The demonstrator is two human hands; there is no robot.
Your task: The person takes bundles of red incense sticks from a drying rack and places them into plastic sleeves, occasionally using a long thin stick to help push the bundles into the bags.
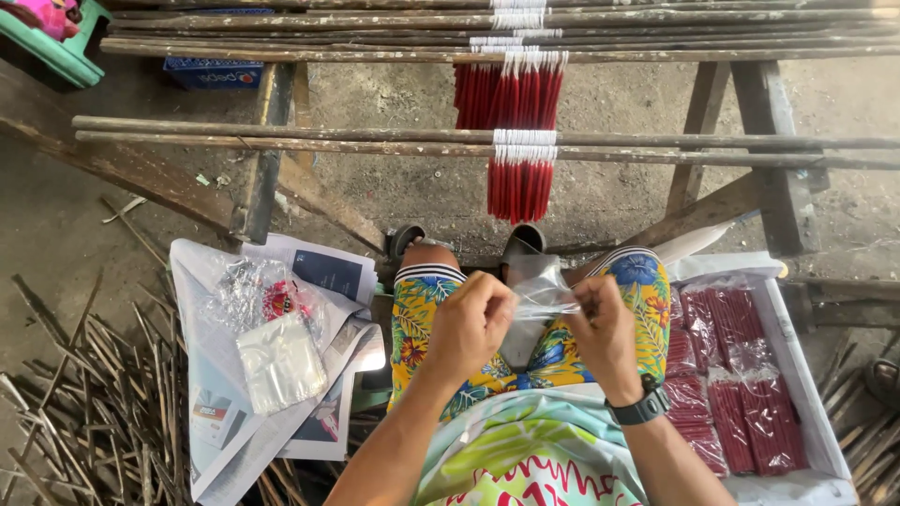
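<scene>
Over the lap, the left hand (472, 323) and right hand (600, 330) each keep a closed pinch grip on a clear plastic bag (541, 292) stretched between them. A white tray (797, 356) of bagged red sticks (741, 375) sits at the right. Farther off, red candles (520, 141) hang from wooden rails (281, 141).

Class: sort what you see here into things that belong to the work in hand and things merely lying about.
In the work: left hand, right hand, clear plastic bag, stack of empty bags, bagged red sticks, hanging red sticks.

Lying about: loose bare sticks, newspapers, blue crate.
</scene>
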